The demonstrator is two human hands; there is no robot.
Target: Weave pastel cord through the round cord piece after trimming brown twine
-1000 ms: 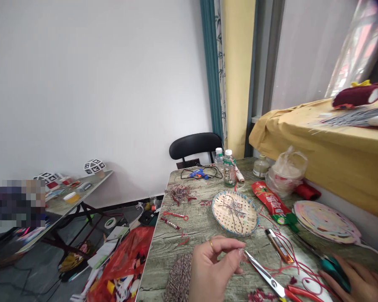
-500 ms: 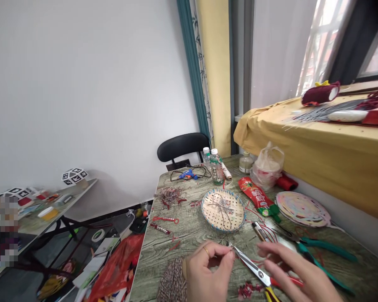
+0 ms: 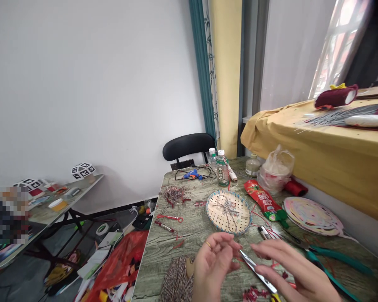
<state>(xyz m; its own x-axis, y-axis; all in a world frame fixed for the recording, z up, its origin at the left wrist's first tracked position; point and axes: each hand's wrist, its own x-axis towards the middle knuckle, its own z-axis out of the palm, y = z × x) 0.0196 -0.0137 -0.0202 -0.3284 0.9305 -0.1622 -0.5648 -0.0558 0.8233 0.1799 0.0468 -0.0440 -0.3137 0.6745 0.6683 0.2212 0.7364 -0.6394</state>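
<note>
My left hand point(image 3: 212, 264), a ring on one finger, hovers over the table's near side with loosely curled fingers. Thumb and index tips stand slightly apart; no held thing can be made out. My right hand point(image 3: 290, 264) is spread, its thumb apart from the fingers, over a pair of scissors point(image 3: 254, 267). The scissors' blades point at my left fingertips; their handles are mostly hidden under my right hand. Left of my left hand lies a ball of mottled brown-and-white yarn point(image 3: 178, 279). Dark red scraps point(image 3: 254, 294) lie between my hands, near the frame's bottom.
Beyond my hands sits a round woven tray point(image 3: 214, 218) with twisted cord in it. Green-handled pliers point(image 3: 340, 258), a red pouch point(image 3: 264, 201) and a pastel disc point(image 3: 313, 216) lie rightward. Bottles point(image 3: 222, 172) and a blue glue gun point(image 3: 192, 174) stand or lie farther back.
The camera view has shifted slightly, so the scene sits farther right. My left thumb and index have loosened from a pinch. My right hand stays spread over the scissors.
</note>
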